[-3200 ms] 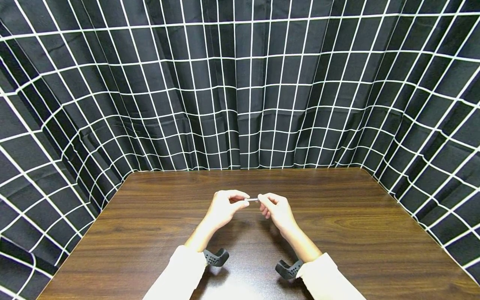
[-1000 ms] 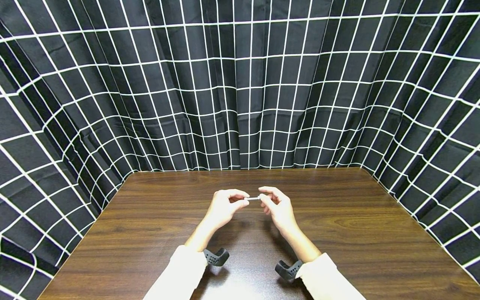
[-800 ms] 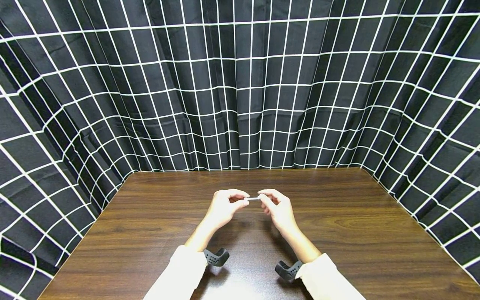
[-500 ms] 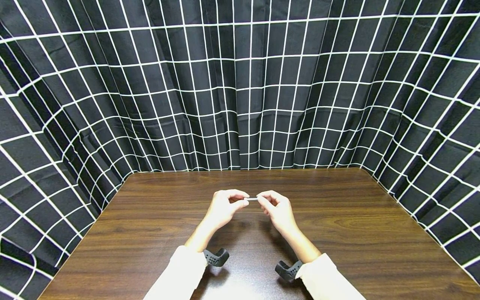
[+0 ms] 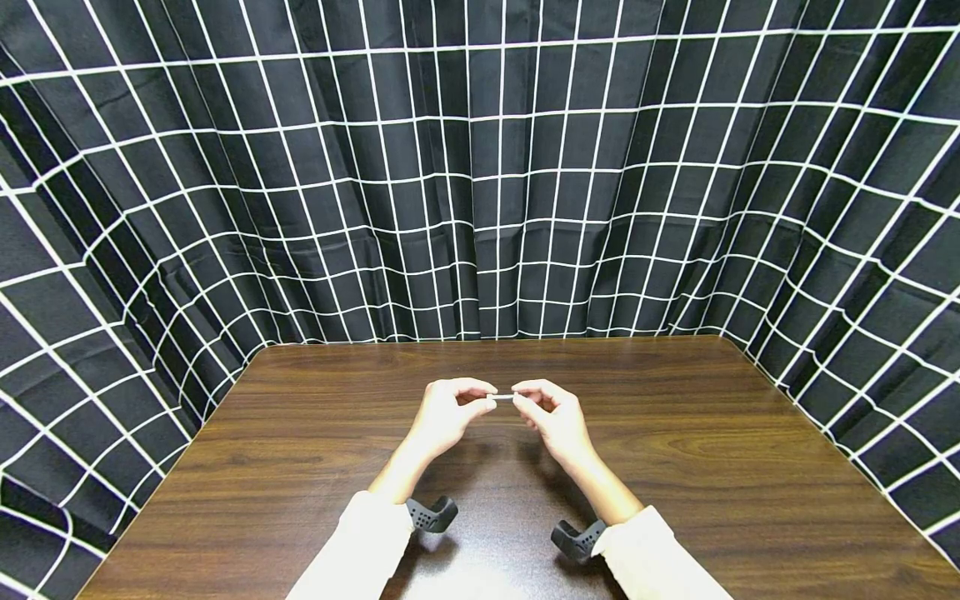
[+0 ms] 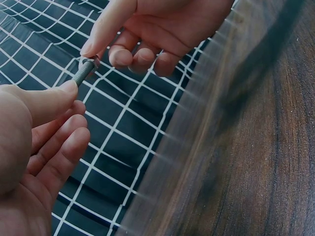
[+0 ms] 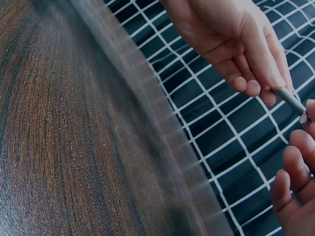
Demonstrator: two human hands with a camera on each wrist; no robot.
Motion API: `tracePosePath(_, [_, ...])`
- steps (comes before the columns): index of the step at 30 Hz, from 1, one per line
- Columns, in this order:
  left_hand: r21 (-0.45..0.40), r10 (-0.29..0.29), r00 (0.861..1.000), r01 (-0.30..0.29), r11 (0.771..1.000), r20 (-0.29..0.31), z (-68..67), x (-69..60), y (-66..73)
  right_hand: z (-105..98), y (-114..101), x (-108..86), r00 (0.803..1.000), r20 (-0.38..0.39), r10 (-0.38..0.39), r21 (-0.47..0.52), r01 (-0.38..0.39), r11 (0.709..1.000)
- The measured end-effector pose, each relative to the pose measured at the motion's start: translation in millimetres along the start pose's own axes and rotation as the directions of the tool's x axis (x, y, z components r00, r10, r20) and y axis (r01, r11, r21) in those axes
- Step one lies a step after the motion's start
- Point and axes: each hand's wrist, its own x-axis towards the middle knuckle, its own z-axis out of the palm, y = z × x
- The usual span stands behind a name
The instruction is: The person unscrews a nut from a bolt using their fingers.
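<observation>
A short grey threaded bolt point(image 5: 503, 397) bridges the two hands above the table. The left hand point(image 5: 442, 417) pinches one end between thumb and index finger; its fingertips hide that end. At the other end, in the left wrist view, a small nut point(image 6: 90, 63) sits around the thread, and the thumb and index fingertip of the right hand point(image 5: 558, 421) are at it. The right hand's other fingers are loosely curled. The right wrist view shows the bolt point(image 7: 291, 100) slanting from the left hand's fingertips down to the right hand's.
A brown wood-grain table point(image 5: 300, 433) lies below the hands. Dark curtains point(image 5: 495, 200) with a white grid stand behind it and on both sides. Each wrist wears a dark band, the left one point(image 5: 432, 515) and the right one point(image 5: 577, 540), beside pale sleeves.
The right index finger, raised off the thumb a second ago, has come down towards it at the bolt's end. Both hands have shifted very slightly left; the left hand's grip looks the same.
</observation>
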Motion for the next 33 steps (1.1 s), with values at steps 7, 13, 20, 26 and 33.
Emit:
tracePosePath(7, [-0.009, -0.002, 1.000, 0.002, 1.000, -0.007, -0.2, -0.7, -1.0, 0, 0, -0.2, 1.000, 0.005, -0.022, 0.029, 0.022, 0.999])
tracePosePath(13, [-0.019, -0.003, 1.000, 0.002, 1.000, -0.020, 0.3, -0.8, -2.8, 1, 1, -0.4, 0.999, 0.016, -0.039, 0.032, 0.039, 0.999])
tracePosePath(20, [-0.027, 0.000, 1.000, -0.001, 1.000, -0.020, -0.1, -0.6, -2.2, 0, 14, 1.9, 1.000, -0.001, -0.013, 0.066, 0.013, 0.998])
tracePosePath(26, [-0.033, -0.002, 1.000, 0.001, 0.999, -0.025, -0.2, 0.3, -3.3, -1, 29, 4.8, 0.997, -0.052, 0.050, 0.117, -0.044, 0.992])
tracePosePath(33, [-0.020, 0.004, 1.000, -0.004, 1.000, -0.015, -1.0, 0.7, -2.4, 2, 29, 6.1, 0.987, -0.034, 0.154, 0.145, -0.148, 0.978])
